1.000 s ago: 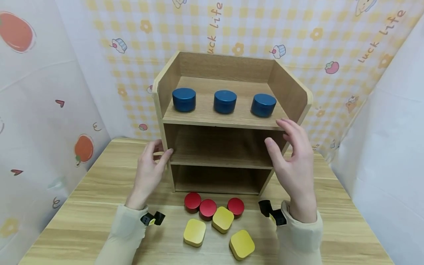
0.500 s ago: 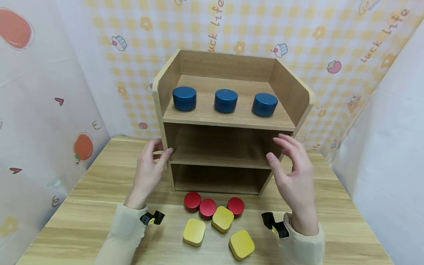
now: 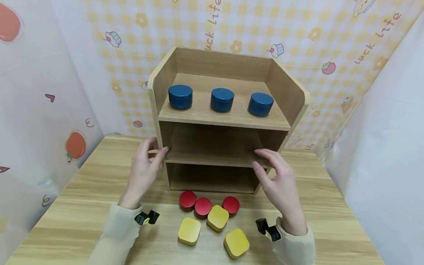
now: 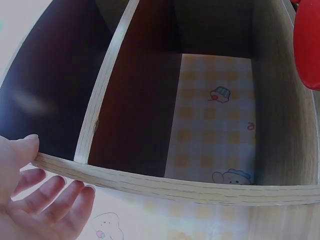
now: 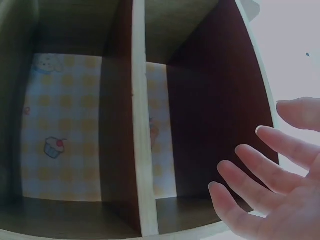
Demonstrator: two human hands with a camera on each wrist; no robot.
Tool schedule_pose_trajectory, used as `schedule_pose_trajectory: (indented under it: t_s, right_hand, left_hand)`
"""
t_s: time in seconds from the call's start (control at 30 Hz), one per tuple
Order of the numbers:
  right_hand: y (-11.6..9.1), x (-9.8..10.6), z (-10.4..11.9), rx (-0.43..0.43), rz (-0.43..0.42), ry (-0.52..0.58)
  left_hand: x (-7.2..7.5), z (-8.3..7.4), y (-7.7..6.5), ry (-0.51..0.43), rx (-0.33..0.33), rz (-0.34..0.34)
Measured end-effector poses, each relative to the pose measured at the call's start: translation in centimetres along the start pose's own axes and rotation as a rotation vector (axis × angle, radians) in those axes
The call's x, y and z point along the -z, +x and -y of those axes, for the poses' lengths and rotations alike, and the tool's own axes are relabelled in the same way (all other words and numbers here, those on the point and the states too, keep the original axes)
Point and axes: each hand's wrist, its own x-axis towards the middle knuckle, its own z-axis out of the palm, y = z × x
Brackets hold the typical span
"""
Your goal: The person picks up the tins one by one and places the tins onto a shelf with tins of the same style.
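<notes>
A small wooden shelf unit [image 3: 215,122] with three levels stands on the table. My left hand [image 3: 142,169] grips its left side panel, thumb at the front edge and fingers around the outside. In the left wrist view the fingers [image 4: 75,202] of that hand curl below the panel edge. My right hand [image 3: 279,182] is in front of the unit's right side, fingers loosely bent, holding nothing. The right wrist view shows its fingers [image 5: 250,192] spread near the side panel; contact cannot be told. On the top level sit a left blue round tin [image 3: 180,97], a middle tin [image 3: 222,100] and a right tin [image 3: 260,104].
On the wood-grain table [image 3: 82,206], in front of the unit, lie three red round tins, one being the right red tin [image 3: 231,205]. Three yellow rounded-square tins lie nearer, among them the left yellow tin [image 3: 189,231]. A checked cloth [image 3: 238,25] hangs behind.
My right hand has come down from the top level's right corner and shifted left, away from the side panel. The left hand keeps its grip. The head view has shifted slightly.
</notes>
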Motion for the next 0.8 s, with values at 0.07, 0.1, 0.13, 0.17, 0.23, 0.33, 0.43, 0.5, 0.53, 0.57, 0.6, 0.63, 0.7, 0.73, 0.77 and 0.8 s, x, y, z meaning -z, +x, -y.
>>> schedule_pose_trajectory:
  t_s: [0.07,0.1,0.13,0.17,0.23,0.33,0.43,0.5,0.53,0.57,0.6,0.63,0.7,0.73,0.77,0.8]
  right_hand:
    - [-0.1,-0.3,-0.1,-0.001,0.025,-0.010]
    - [-0.1,-0.4,-0.1,0.003,0.039,-0.017]
    - [-0.2,-0.5,-0.1,0.011,0.053,-0.020]
    - [-0.3,-0.7,-0.1,0.020,0.068,-0.026]
    - [-0.5,-0.9,-0.1,0.038,0.102,-0.037]
    - [-0.9,-1.3,-0.2,0.059,0.156,-0.060]
    - [-1.3,-1.5,-0.5,0.084,0.213,-0.090]
    - [-1.7,-1.6,-0.8,0.100,0.252,-0.105]
    - [-2.0,-1.7,-1.0,0.108,0.274,-0.114]
    - [-2.2,-1.8,-1.2,0.115,0.299,-0.122]
    - [-2.5,-1.8,-1.3,0.116,0.322,-0.131]
    - [-2.8,-1.9,-1.5,0.118,0.343,-0.136]
    - [-3.4,-2.1,-1.9,0.114,0.384,-0.142]
    - [-3.7,-2.2,-2.1,0.114,0.403,-0.146]
    - [-4.1,-2.2,-2.4,0.112,0.421,-0.150]
    - [-4.4,-2.3,-2.7,0.110,0.436,-0.160]
  left_hand:
    - [0.1,0.1,0.0,0.001,0.000,0.000]
    - [0.1,0.1,0.0,0.002,0.001,0.000]
    - [0.1,0.1,0.0,0.003,0.002,0.000]
    - [0.1,0.1,-0.1,0.004,0.002,0.001]
    - [0.2,0.1,-0.1,0.007,0.002,0.001]
    - [0.1,0.2,0.0,0.005,-0.001,0.000]
    - [0.0,0.3,0.2,0.002,-0.003,0.003]
    - [0.0,0.3,0.2,0.001,-0.003,0.006]
    - [0.0,0.3,0.3,0.001,-0.004,0.006]
    - [0.0,0.3,0.2,0.001,-0.004,0.007]
    - [0.0,0.3,0.2,0.003,-0.006,0.006]
    - [0.0,0.3,0.3,0.003,-0.008,0.005]
    - [0.1,0.3,0.3,0.009,-0.011,0.005]
    - [0.1,0.2,0.3,0.012,-0.012,0.006]
    - [0.1,0.2,0.3,0.015,-0.013,0.007]
    - [0.1,0.1,0.2,0.018,-0.013,0.008]
